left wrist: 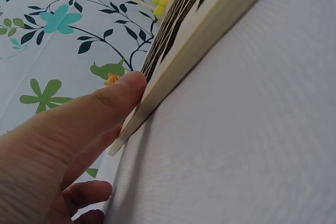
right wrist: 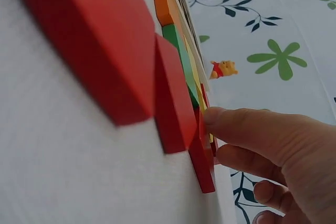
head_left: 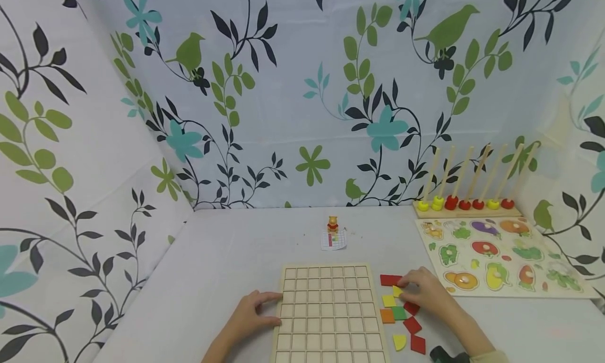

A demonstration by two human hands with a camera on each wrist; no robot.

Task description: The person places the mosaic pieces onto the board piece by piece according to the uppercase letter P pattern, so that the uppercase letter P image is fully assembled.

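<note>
A light wooden board (head_left: 326,311) divided into square cells lies flat on the table. My left hand (head_left: 252,317) rests against its left edge, index finger and thumb apart along the side; in the left wrist view, the thumb (left wrist: 113,98) touches the board's edge (left wrist: 184,59). To the right of the board, my right hand (head_left: 427,292) pinches a small yellow tile (head_left: 396,291) between thumb and index finger, partly hidden by the fingers. Around it lie red tiles (head_left: 412,325), an orange tile (head_left: 387,315), a green tile (head_left: 399,313) and another yellow tile (head_left: 388,301).
A vegetable picture board (head_left: 508,258) lies at the right, with a rack of upright sticks and beads (head_left: 468,205) behind it. A small bear figure (head_left: 333,224) stands on a printed card (head_left: 333,241) beyond the board. A dark object (head_left: 446,355) is beside my right forearm.
</note>
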